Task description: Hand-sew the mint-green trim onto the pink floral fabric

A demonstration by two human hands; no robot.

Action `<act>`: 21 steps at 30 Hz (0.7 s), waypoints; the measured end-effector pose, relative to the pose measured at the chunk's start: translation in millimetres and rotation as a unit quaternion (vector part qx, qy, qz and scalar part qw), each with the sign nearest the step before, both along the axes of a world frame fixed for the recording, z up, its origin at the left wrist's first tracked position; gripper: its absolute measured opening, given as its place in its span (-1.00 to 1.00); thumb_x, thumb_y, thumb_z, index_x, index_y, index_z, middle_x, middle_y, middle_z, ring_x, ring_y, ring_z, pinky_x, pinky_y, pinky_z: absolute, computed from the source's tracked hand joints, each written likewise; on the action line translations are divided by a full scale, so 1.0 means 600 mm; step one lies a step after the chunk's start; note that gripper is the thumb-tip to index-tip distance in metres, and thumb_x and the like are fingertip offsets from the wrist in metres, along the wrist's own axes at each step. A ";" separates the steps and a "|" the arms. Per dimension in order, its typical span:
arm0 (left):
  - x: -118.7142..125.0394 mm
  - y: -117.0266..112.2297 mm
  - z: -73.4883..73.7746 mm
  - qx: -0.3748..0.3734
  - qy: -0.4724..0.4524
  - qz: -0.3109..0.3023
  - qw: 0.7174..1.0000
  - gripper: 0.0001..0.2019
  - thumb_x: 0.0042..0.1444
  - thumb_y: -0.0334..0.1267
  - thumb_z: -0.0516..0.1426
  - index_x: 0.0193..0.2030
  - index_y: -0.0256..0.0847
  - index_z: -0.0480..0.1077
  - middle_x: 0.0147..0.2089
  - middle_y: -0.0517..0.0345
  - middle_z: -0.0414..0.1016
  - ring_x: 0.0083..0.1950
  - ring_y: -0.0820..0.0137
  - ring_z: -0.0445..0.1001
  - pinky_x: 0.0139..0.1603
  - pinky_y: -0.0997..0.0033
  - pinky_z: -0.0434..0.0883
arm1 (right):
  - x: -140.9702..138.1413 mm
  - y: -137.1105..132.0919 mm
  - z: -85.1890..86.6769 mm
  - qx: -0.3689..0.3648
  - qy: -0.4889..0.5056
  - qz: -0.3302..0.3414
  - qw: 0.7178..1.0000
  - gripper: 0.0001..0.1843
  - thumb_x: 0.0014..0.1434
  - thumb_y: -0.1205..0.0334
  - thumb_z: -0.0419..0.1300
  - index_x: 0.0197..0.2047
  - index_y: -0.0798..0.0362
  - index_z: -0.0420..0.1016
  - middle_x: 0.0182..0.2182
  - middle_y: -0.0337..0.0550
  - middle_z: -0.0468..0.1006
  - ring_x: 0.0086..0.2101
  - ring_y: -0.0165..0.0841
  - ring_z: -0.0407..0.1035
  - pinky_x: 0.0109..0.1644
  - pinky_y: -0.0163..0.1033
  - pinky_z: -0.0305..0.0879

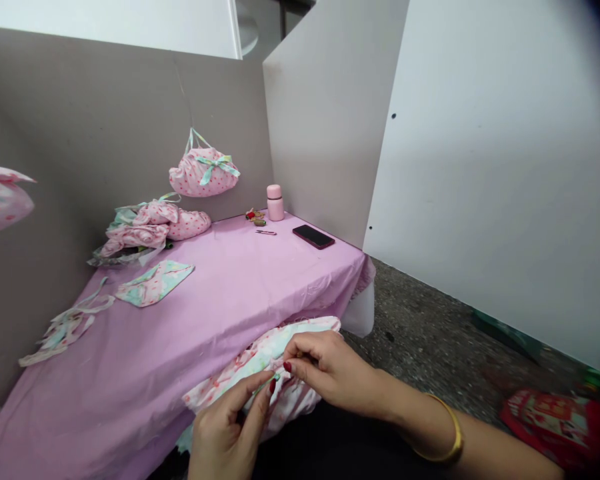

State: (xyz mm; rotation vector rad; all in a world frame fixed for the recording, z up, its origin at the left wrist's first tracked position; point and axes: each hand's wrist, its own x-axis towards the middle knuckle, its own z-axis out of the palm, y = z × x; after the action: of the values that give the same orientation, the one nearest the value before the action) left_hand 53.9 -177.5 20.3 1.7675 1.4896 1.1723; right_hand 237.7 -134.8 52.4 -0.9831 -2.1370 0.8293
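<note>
A pink and mint printed cloth (260, 353) lies bunched over my lap at the table's front edge. My left hand (235, 420) pinches a small gathered bit of it between thumb and forefinger, where a greenish piece shows. Close by on the right, my right hand (330, 367) has its thumb and forefinger pressed together at the gathered cloth. Whatever is between those fingertips is too small to make out. A yellow bangle (457, 430) circles the right wrist.
The table has a pink cover (220, 267). On it are a phone (313, 236), a pink bottle (275, 204), thread snips (266, 233), a folded printed cloth (155, 283), straps (70, 327) and a fabric heap (150, 227). A pink bundle (203, 172) hangs behind. Panels (330, 120) surround the table.
</note>
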 end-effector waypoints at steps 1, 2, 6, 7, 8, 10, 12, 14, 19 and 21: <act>-0.001 0.000 0.000 0.002 0.000 0.000 1.000 -0.84 0.01 -0.23 0.18 -0.27 -0.02 0.58 -0.25 0.16 0.64 -0.22 0.21 0.57 -0.16 0.39 0.45 | 0.001 0.001 0.000 0.004 -0.006 0.003 1.000 -0.90 0.13 0.41 0.10 -0.41 0.14 0.40 -0.52 -0.28 0.38 -0.50 -0.49 0.22 -0.42 -0.41 0.09; -0.001 -0.001 0.000 0.006 0.001 -0.001 1.000 -0.84 0.00 -0.23 0.19 -0.28 -0.02 0.58 -0.26 0.16 0.65 -0.23 0.20 0.58 -0.16 0.39 0.46 | 0.002 0.001 0.001 0.008 -0.014 0.006 1.000 -0.89 0.14 0.40 0.09 -0.40 0.13 0.40 -0.51 -0.27 0.40 -0.49 -0.48 0.24 -0.40 -0.40 0.10; -0.003 0.001 0.000 0.033 0.019 -0.004 0.999 -0.82 -0.04 -0.27 0.21 -0.27 0.01 0.58 -0.27 0.16 0.65 -0.26 0.19 0.59 -0.16 0.38 0.46 | 0.004 0.001 0.003 0.033 -0.060 0.013 0.998 -0.88 0.17 0.37 0.07 -0.36 0.12 0.42 -0.47 -0.21 0.45 -0.45 -0.43 0.28 -0.37 -0.38 0.14; -0.003 0.001 0.000 0.041 0.026 -0.008 0.999 -0.82 -0.04 -0.29 0.22 -0.27 0.02 0.58 -0.28 0.17 0.65 -0.26 0.19 0.59 -0.17 0.39 0.46 | 0.003 0.000 0.003 0.044 -0.074 0.014 0.996 -0.87 0.17 0.37 0.06 -0.35 0.12 0.43 -0.46 -0.19 0.47 -0.44 -0.42 0.29 -0.35 -0.37 0.14; -0.003 0.002 0.001 0.048 0.032 -0.012 0.998 -0.81 -0.04 -0.30 0.22 -0.26 0.02 0.58 -0.27 0.17 0.65 -0.26 0.19 0.59 -0.17 0.40 0.46 | 0.002 -0.001 0.002 0.057 -0.088 0.014 0.994 -0.87 0.18 0.36 0.06 -0.35 0.12 0.42 -0.44 -0.18 0.47 -0.42 -0.41 0.30 -0.34 -0.36 0.14; -0.002 0.003 0.001 0.059 0.045 -0.022 0.997 -0.80 -0.03 -0.31 0.21 -0.25 0.01 0.58 -0.26 0.16 0.65 -0.26 0.20 0.59 -0.18 0.41 0.46 | -0.002 -0.003 -0.001 0.087 -0.117 0.017 0.989 -0.86 0.19 0.34 0.05 -0.35 0.12 0.41 -0.43 -0.15 0.48 -0.41 -0.39 0.30 -0.33 -0.33 0.13; -0.002 0.004 0.000 0.063 0.056 -0.028 0.996 -0.81 -0.02 -0.32 0.21 -0.25 -0.01 0.58 -0.26 0.15 0.65 -0.27 0.21 0.59 -0.17 0.41 0.46 | -0.004 -0.004 -0.005 0.107 -0.137 0.018 0.985 -0.85 0.20 0.33 0.04 -0.36 0.12 0.40 -0.43 -0.13 0.48 -0.41 -0.37 0.29 -0.35 -0.32 0.12; -0.002 0.004 -0.002 0.065 0.060 -0.026 0.996 -0.82 -0.01 -0.32 0.20 -0.25 -0.03 0.58 -0.27 0.15 0.65 -0.27 0.23 0.59 -0.18 0.43 0.45 | -0.005 -0.004 -0.007 0.109 -0.138 0.016 0.984 -0.85 0.21 0.33 0.03 -0.36 0.13 0.39 -0.43 -0.13 0.47 -0.42 -0.38 0.29 -0.36 -0.32 0.12; -0.005 0.001 -0.003 0.058 0.048 -0.003 0.997 -0.85 0.02 -0.29 0.18 -0.27 -0.04 0.56 -0.28 0.19 0.65 -0.27 0.26 0.59 -0.20 0.46 0.45 | 0.004 -0.004 -0.002 0.076 -0.074 0.008 0.994 -0.86 0.20 0.37 0.03 -0.33 0.12 0.40 -0.42 -0.16 0.47 -0.41 -0.40 0.31 -0.32 -0.34 0.17; -0.004 0.000 -0.002 0.061 0.046 -0.004 0.997 -0.85 0.03 -0.28 0.18 -0.27 -0.04 0.56 -0.28 0.20 0.65 -0.27 0.27 0.58 -0.20 0.47 0.45 | 0.007 -0.004 0.000 0.071 -0.059 0.005 0.996 -0.86 0.19 0.38 0.03 -0.33 0.12 0.40 -0.42 -0.17 0.47 -0.41 -0.41 0.32 -0.32 -0.35 0.17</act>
State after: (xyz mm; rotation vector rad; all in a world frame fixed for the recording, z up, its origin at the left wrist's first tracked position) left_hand 51.4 -177.3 19.4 1.9300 1.4904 1.2158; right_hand 241.7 -137.5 52.4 -0.9692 -2.2676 0.6270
